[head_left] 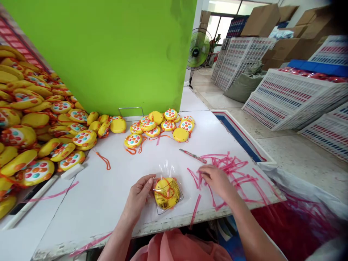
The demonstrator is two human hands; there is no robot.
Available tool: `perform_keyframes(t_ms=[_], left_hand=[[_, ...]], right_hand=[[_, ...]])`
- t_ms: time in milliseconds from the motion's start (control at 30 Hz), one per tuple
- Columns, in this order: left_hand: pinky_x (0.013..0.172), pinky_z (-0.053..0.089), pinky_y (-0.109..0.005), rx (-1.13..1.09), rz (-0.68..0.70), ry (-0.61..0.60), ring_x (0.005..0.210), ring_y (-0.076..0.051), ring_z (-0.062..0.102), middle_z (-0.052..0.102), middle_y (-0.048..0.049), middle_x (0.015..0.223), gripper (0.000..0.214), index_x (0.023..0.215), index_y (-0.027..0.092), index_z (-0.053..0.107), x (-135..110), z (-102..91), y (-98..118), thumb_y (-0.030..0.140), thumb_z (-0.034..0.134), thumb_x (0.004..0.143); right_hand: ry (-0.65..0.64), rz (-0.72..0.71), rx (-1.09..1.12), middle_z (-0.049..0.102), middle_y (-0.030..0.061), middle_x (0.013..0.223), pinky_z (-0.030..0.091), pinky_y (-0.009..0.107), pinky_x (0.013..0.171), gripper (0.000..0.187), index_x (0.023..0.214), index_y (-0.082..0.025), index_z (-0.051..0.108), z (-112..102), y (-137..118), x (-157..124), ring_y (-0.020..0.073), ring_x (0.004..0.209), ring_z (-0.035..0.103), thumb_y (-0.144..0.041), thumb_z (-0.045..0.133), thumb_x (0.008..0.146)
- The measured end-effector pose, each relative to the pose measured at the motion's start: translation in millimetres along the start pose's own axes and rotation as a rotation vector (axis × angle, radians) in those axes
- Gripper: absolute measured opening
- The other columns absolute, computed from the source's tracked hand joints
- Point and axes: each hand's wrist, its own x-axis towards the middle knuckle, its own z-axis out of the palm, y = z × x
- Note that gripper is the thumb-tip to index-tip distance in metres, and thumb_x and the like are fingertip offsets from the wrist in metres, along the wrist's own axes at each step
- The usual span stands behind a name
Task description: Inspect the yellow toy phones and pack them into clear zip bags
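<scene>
A transparent plastic bag [178, 204] lies on the white table with a yellow toy [164, 192] inside, its plain back facing up. An orange cord loop and a printed label with a barcode show through the film. My left hand [141, 192] pinches the bag's left edge between thumb and fingers. To the right, my right hand [214, 179] is low over the table, its fingertips pinched together at a pink plastic strip [200, 180]. More loose pink strips [244, 177] are spread around and beyond it. Just past that hand is a cutter knife [192, 156].
Several yellow toys with coloured buttons [148, 124] lie along the green panel [116, 54]. A large heap of them [35, 134] fills the left side. White crates [293, 96], cardboard boxes [261, 20] and a fan [196, 50] stand beyond the table.
</scene>
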Motion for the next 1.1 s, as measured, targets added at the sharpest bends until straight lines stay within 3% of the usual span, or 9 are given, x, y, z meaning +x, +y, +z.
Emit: perform_keyframes(t_ms=[33,100,167,233,367,533,667,867,1100], left_hand=[[0.070,0.051,-0.027,-0.002,0.008,-0.003,0.081,-0.020,0.065,0.072,-0.0072,0.090,0.042,0.106,0.015,0.063,-1,0.4,0,0.047,0.064,0.079],[0.069,0.050,-0.027,-0.037,0.022,-0.020,0.076,-0.018,0.064,0.072,-0.0054,0.083,0.038,0.102,0.015,0.065,-2,0.6,0,0.046,0.064,0.080],[0.068,0.050,-0.026,-0.081,0.028,-0.046,0.075,-0.017,0.063,0.072,-0.0044,0.082,0.035,0.100,0.016,0.065,-4,0.2,-1,0.046,0.064,0.081],[0.068,0.049,-0.025,-0.105,0.032,-0.075,0.077,-0.016,0.064,0.072,-0.0041,0.084,0.032,0.098,0.018,0.065,-5,0.4,0,0.045,0.063,0.082],[0.068,0.049,-0.024,-0.068,0.017,-0.109,0.079,-0.016,0.064,0.072,-0.0044,0.086,0.030,0.097,0.018,0.065,-10,3.9,9,0.044,0.061,0.083],[0.072,0.050,-0.027,-0.018,-0.031,-0.174,0.093,-0.021,0.065,0.072,-0.0102,0.104,0.038,0.112,0.019,0.063,-18,3.9,19,0.043,0.062,0.083],[0.084,0.051,-0.034,-0.032,-0.082,-0.309,0.107,-0.025,0.062,0.067,-0.0122,0.118,0.045,0.123,0.020,0.059,-20,-2.6,17,0.040,0.064,0.083],[0.091,0.048,-0.033,0.005,-0.056,-0.317,0.103,-0.023,0.064,0.070,-0.0102,0.113,0.038,0.115,0.018,0.066,-19,-8.9,16,0.040,0.063,0.084],[0.094,0.047,-0.033,0.186,-0.010,-0.480,0.111,-0.025,0.060,0.065,-0.0081,0.123,0.034,0.116,0.021,0.067,-29,-15.8,26,0.039,0.054,0.089]], right_hand=[[-0.031,-0.061,-0.080,0.070,0.0077,0.099,0.050,0.046,0.085,0.022,0.089,-0.020,0.072,3,-2,0,0.0248,0.091,0.065,-0.015,0.055,0.074],[0.090,-0.143,-0.145,0.065,0.0103,0.113,0.047,0.047,0.092,0.029,0.101,-0.019,0.069,5,-12,2,0.0251,0.104,0.061,-0.015,0.049,0.081],[0.174,-0.176,-0.127,0.064,0.0106,0.112,0.047,0.043,0.092,0.028,0.108,-0.019,0.066,5,-27,4,0.0237,0.105,0.059,-0.020,0.049,0.087],[0.059,-0.168,-0.031,0.066,0.0084,0.102,0.049,0.038,0.086,0.024,0.107,-0.019,0.066,8,-45,3,0.0218,0.096,0.061,-0.027,0.053,0.089],[-0.332,0.003,0.247,0.067,0.0038,0.090,0.051,0.028,0.070,0.028,0.112,-0.020,0.064,27,-68,-10,0.0172,0.082,0.063,-0.033,0.057,0.088],[-0.400,0.137,0.395,0.065,0.0004,0.081,0.049,0.025,0.066,0.032,0.119,-0.020,0.062,45,-67,-22,0.0132,0.072,0.061,-0.026,0.054,0.088],[-0.398,0.183,0.513,0.067,0.0011,0.078,0.049,0.027,0.068,0.032,0.115,-0.018,0.065,40,-58,-23,0.0140,0.072,0.062,-0.026,0.058,0.085],[-0.349,0.283,0.636,0.073,0.0047,0.077,0.048,0.027,0.062,0.023,0.099,-0.018,0.071,26,-46,-30,0.0143,0.064,0.060,-0.027,0.063,0.080],[-0.338,0.230,0.629,0.068,0.0022,0.070,0.046,0.027,0.059,0.008,0.069,-0.018,0.066,21,-47,-32,0.0137,0.062,0.057,-0.018,0.060,0.074]])
